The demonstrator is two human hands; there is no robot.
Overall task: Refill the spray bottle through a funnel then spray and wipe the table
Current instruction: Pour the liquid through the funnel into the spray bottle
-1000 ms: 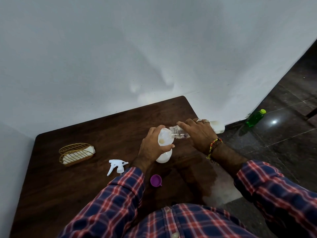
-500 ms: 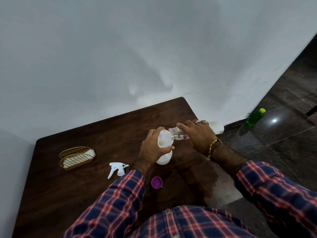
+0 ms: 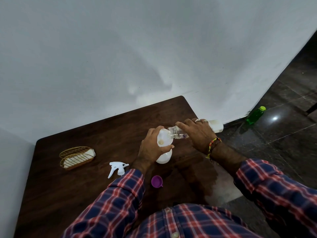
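Two hands engaged: my left hand (image 3: pixel 151 148) grips the funnel (image 3: pixel 163 140) atop the spray bottle (image 3: pixel 163 158); my right hand (image 3: pixel 197 134) holds the tilted refill bottle (image 3: pixel 176 133), mouth at the funnel.

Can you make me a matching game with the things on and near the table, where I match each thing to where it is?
Things:
1. purple cap
2. green bottle
3. white funnel
4. spray trigger head

Places:
A. on the floor by the wall
B. on top of the white spray bottle, held by the left hand
C. lying on the table, right of the wire basket
D. on the table, close to the person's shirt

Pairs: 1-D, 2-A, 3-B, 4-C
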